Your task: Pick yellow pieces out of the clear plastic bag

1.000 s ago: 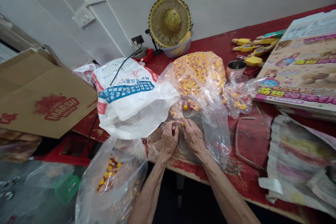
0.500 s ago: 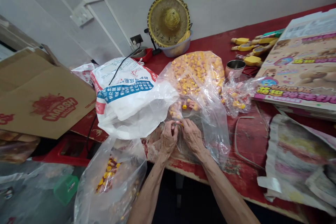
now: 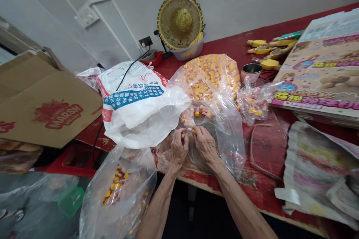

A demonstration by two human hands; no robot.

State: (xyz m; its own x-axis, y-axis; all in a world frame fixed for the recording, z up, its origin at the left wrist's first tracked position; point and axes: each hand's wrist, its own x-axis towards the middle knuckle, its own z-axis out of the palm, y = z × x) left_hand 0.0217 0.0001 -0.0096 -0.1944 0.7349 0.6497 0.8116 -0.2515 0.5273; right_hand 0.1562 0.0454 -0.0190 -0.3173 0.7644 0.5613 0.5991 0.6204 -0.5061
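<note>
White wall, a power socket and a straw hat propped in a plastic basin rise behind the far edge of a worn red worktable, while your left hand and right hand meet near its front edge, the fingertips of both closed on a small wrapped yellow-and-pink sweet. That sweet sits at the near end of a clear plastic bag heaped with many more. A second clear bag of sweets sags over the front edge at your left, and a smaller bag of sweets lies beside a steel cup towards the far edge. A white woven sack with blue print slumps just left of your hands, a cardboard sheet printed MARSH overhangs the left edge, and printed boards are stacked at the right
</note>
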